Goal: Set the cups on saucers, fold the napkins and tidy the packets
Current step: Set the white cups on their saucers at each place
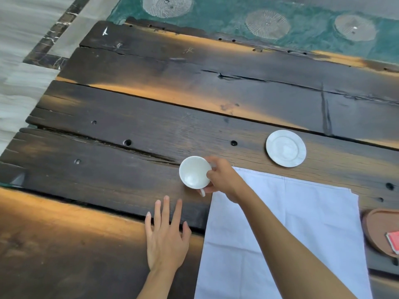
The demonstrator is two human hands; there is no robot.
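White china: your right hand [222, 175] closes round the cup [195, 175] from its right side, thumb and fingers clamped on the wall, the handle poking out below your palm.
Cup's place: at the napkin's far-left corner, on or barely above the dark plank table [108, 180]; which, you cannot tell. It is well apart from the saucer [286, 148], which sits empty to the right.
Risk, slip: you hold by the smooth wall, not the handle; the cup could twist out on the way across.
Risk, chip: a hard or off-centre landing on the saucer could knock china on china.
Risk, cloth: your forearm crosses the white napkin [280, 234]; dragging it would rumple the flat sheet.
Right arm: stretched diagonally forward and leftward, wrist bent over the cup.
Left hand [167, 236]: flat on the wood, fingers spread apart, gripping nothing.
Edge of frame: a brown tray [375, 231] with a red packet [394, 241], untouched.
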